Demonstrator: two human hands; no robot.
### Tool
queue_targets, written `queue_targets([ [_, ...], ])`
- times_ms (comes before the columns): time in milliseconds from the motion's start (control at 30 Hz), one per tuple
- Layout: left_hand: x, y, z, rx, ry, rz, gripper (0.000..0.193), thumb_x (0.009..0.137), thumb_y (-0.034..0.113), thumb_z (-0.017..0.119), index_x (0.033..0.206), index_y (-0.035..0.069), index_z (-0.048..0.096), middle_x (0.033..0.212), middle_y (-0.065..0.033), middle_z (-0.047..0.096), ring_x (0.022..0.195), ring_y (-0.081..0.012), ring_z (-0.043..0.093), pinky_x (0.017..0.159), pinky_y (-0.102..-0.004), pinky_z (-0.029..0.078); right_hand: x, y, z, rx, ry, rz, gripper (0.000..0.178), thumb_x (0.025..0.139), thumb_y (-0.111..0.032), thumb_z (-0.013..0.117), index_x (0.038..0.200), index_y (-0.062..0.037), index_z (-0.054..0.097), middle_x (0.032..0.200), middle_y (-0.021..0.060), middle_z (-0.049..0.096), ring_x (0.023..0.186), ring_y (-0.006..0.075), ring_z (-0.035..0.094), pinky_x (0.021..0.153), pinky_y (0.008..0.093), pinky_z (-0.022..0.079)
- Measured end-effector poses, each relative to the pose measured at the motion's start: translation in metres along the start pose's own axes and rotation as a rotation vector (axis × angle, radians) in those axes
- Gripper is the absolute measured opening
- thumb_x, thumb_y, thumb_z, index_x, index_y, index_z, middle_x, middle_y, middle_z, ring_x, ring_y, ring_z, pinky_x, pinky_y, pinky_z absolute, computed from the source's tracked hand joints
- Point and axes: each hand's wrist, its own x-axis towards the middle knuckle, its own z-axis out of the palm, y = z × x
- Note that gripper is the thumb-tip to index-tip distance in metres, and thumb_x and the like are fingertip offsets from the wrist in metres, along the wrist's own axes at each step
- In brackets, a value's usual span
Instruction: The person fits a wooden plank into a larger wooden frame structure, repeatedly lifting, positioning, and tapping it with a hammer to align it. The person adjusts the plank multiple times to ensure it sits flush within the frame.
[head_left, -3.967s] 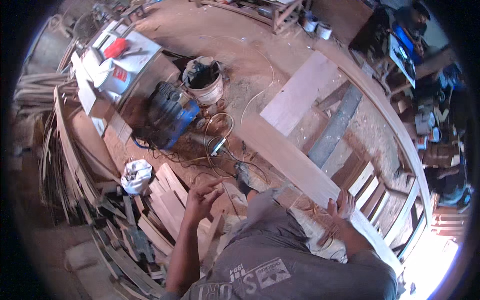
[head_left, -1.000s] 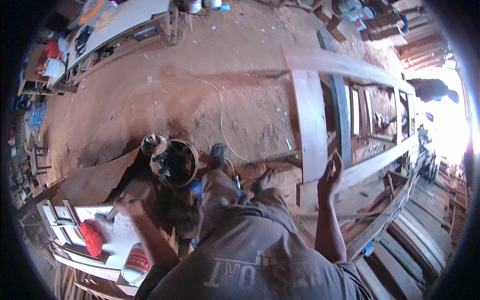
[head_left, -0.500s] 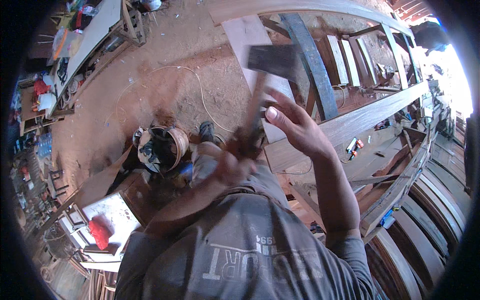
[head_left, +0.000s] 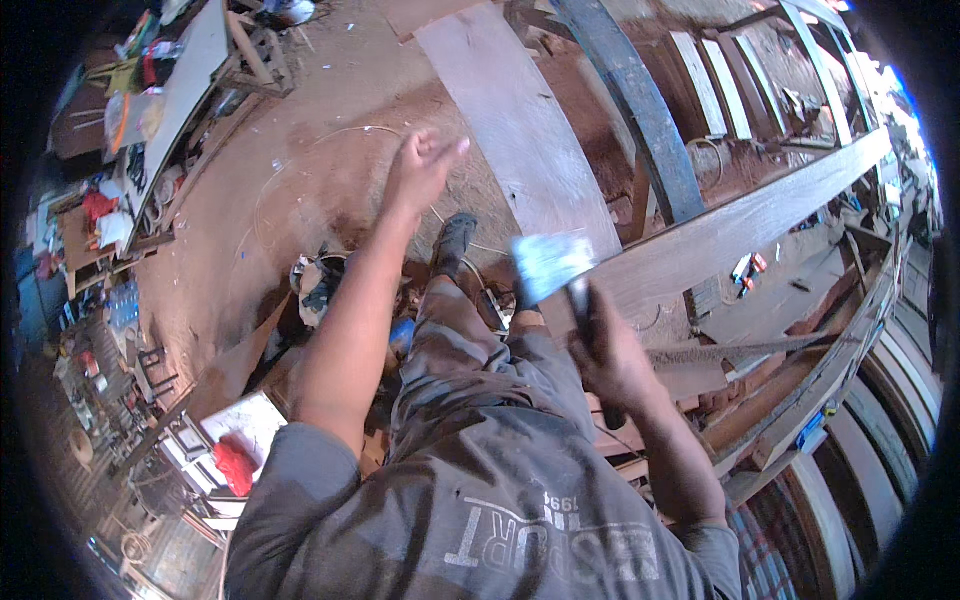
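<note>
1. Right hand [head_left: 606, 350] clasped round scraper [head_left: 552, 266], blade near plank [head_left: 740, 222]; a firm, low-angle hold looks best
2. Left hand [head_left: 420, 172] raised, finger spread can't tell, blurred; best clear of blade edge

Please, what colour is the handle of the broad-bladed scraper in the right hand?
The handle looks black, seen best in the head view.

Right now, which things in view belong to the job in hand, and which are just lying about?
Apparently in use:
wide-bladed, dark-handled hand tool, in the right hand
long greyish-brown wooden board near it

Apparently lying about:
crumpled red bundle at lower left
blue-tinted clear bottles at far left
</note>
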Motion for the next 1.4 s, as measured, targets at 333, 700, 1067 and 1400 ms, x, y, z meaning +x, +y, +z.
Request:
queue_targets([
  [333, 0.078, -0.012, 0.044, -0.318, -0.208, -0.008, 0.052, 0.093, 0.024, 0.084, 0.127, -0.007, 0.061, 0.120, -0.0154, 0.072, 0.104, -0.0228, 0.067, 0.093, -0.0371, 0.053, 0.020, -0.036, 0.104, 0.016, -0.182, 0.132, 0.063, 0.094, -0.011, 0.068, 0.150, -0.0074, 0.039, 0.134, 0.0338, 0.059, 0.119, 0.0533, 0.061, 0.098, 0.0573, 0.052],
  [700, 0.086, -0.012, 0.040, -0.232, -0.316, -0.046, 0.039, 0.098, 0.019, 0.078, 0.126, -0.001, 0.060, 0.120, -0.0119, 0.070, 0.106, -0.0182, 0.066, 0.090, -0.0374, 0.056, 0.032, -0.056, 0.084, -0.026, -0.011, 0.355, 0.061, 0.096, -0.013, 0.068, 0.150, -0.0085, 0.041, 0.128, 0.0335, 0.061, 0.116, 0.0555, 0.062, 0.097, 0.0582, 0.052],
  [1067, 0.077, 0.009, 0.033, -0.435, -0.321, -0.111, 0.053, 0.094, 0.019, 0.082, 0.135, 0.003, 0.052, 0.132, -0.0132, 0.065, 0.118, -0.0204, 0.063, 0.096, -0.0383, 0.054, 0.054, -0.059, 0.010, 1.046, -0.111, 0.430, 0.067, 0.098, -0.012, 0.074, 0.155, -0.0146, 0.039, 0.103, 0.0073, 0.066, 0.084, 0.0133, 0.062, 0.072, 0.0312, 0.052],
  [1400, 0.252, 0.074, -0.073, -0.219, 0.046, 0.039, 0.113, 0.088, 0.031, 0.088, 0.167, 0.003, 0.011, 0.147, -0.0235, 0.054, 0.122, -0.0296, 0.063, 0.102, -0.0451, 0.052, 0.184, -0.113, 0.009, 0.094, -0.177, 0.002, 0.065, 0.100, -0.011, 0.065, 0.158, -0.0083, 0.036, 0.141, 0.0337, 0.058, 0.126, 0.0439, 0.065, 0.100, 0.0508, 0.053],
])
